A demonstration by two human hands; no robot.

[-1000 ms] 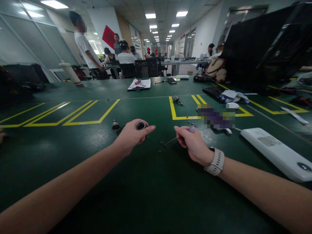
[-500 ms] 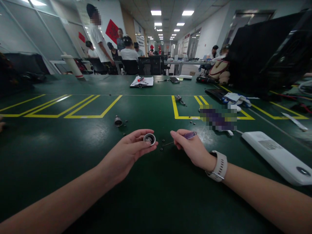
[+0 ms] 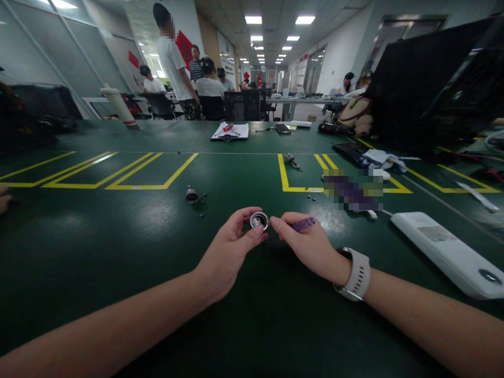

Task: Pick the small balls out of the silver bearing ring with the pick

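Observation:
My left hand [image 3: 236, 244] grips a round metal ring-shaped part [image 3: 259, 215] by its edge, its hollow side facing me and the thumb across the lower rim. Right beside it, my right hand [image 3: 303, 241] is closed around a screwdriver with a purple handle [image 3: 304, 224]. The screwdriver's thin shaft points left, low behind the left fingertips, and its tip is hidden. My right fingertips are at the ring's right edge; whether they touch it I cannot tell. A cone-shaped metal part [image 3: 191, 195] stands on the green table, with several small dark nuts [image 3: 202, 215] near it.
A metal part with a thin shaft [image 3: 291, 161] lies within the yellow tape lines [image 3: 284, 178]. At the right rests a white oblong device [image 3: 444, 252]. Farther back are a notebook [image 3: 232, 132], a phone [image 3: 283, 128] and a white bottle [image 3: 119, 106]. People sit and stand beyond the table.
My left hand has moved right with the metal ring-shaped part, closing the gap to my right hand. The screwdriver stays in my right hand, which has shifted only slightly.

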